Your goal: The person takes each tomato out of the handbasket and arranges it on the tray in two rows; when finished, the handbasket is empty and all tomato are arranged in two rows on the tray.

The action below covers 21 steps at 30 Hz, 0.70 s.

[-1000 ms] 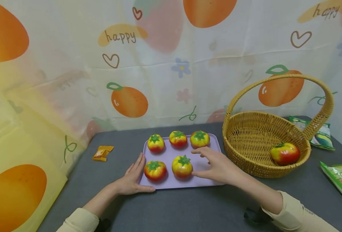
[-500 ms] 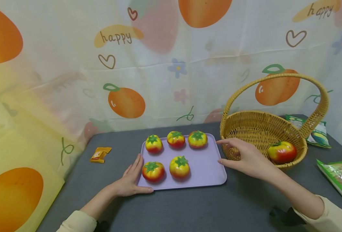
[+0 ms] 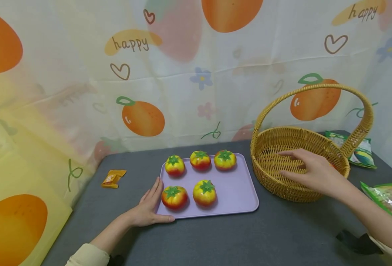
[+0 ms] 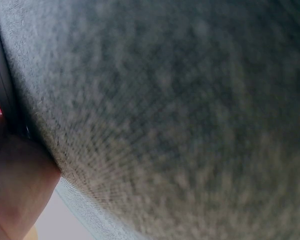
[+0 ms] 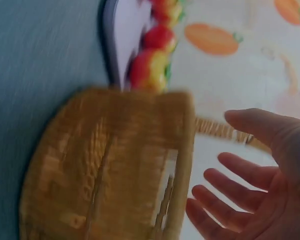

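Note:
On a lilac tray (image 3: pixel 237 192) sit several shiny red-and-yellow tomatoes (image 3: pixel 205 193) with green star-shaped tops, three along the back and two in front. My left hand (image 3: pixel 147 207) rests against the tray's left end, fingers straight along the side and thumb at the front edge. In the left wrist view, part of that hand (image 4: pixel 20 185) touches the tray's rim. Over the wicker basket (image 3: pixel 272 184) my right hand (image 3: pixel 316 171) hovers, fingers spread and holding nothing. Behind it, only a sliver of red from another tomato shows in the basket.
The basket's tall arched handle (image 3: pixel 316 87) rises over its bowl. A small orange packet (image 3: pixel 113 178) lies left of the tray. Green-and-white bags (image 3: pixel 362 153) and a clear bag with a green edge (image 3: pixel 390 199) lie at the right. A fruit-print cloth (image 3: pixel 182 92) hangs behind the table.
My right hand has moved right, from beside the front tomato on the tray to over the basket, with nothing in it. The left hand stays at the tray. The head view has shifted slightly.

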Each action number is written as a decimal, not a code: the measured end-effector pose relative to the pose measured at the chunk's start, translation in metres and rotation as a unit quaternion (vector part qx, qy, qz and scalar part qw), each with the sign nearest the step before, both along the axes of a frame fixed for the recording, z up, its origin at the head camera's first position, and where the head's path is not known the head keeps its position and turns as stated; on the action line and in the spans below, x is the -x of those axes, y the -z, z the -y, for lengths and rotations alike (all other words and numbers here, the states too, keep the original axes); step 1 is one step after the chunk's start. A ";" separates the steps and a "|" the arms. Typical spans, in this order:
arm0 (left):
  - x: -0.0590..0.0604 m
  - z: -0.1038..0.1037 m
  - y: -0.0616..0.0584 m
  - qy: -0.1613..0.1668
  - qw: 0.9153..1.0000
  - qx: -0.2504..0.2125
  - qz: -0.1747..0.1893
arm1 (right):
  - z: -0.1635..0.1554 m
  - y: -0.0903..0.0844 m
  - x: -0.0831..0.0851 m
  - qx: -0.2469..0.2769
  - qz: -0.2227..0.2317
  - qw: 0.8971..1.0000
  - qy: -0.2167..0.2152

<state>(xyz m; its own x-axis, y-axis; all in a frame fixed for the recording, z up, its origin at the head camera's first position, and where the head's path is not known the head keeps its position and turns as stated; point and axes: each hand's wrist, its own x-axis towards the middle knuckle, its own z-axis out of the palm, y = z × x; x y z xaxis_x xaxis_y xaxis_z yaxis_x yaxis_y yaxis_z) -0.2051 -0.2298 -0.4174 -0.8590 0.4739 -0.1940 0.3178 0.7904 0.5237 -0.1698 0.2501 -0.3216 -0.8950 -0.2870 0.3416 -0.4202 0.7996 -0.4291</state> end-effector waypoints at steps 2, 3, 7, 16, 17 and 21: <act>0.000 0.000 0.000 0.001 1.000 0.000 0.000 | -0.013 0.000 0.002 -0.027 0.001 1.000 0.010; 0.000 0.000 0.000 0.001 1.000 0.002 0.000 | -0.019 0.000 0.004 -0.038 0.007 0.999 0.014; 0.000 0.000 0.000 0.001 1.000 0.001 0.003 | -0.043 0.003 0.011 -0.082 0.053 0.995 0.030; 0.000 0.000 -0.001 -0.004 1.000 0.004 0.016 | -0.068 0.010 0.029 -0.161 0.105 0.981 0.030; 0.000 0.000 0.000 -0.004 1.000 0.004 0.015 | -0.070 0.011 0.030 -0.163 0.109 0.980 0.030; 0.001 0.000 0.000 -0.002 1.000 0.002 0.011 | -0.074 0.011 0.034 -0.170 0.130 0.976 0.030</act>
<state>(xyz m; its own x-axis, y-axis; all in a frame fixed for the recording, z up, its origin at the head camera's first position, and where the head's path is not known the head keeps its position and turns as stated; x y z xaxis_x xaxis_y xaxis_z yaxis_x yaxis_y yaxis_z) -0.2062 -0.2300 -0.4175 -0.8563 0.4696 -0.2150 0.3025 0.7935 0.5281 -0.2034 0.3239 -0.3328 -0.9573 -0.2889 -0.0047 -0.2808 0.9340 -0.2208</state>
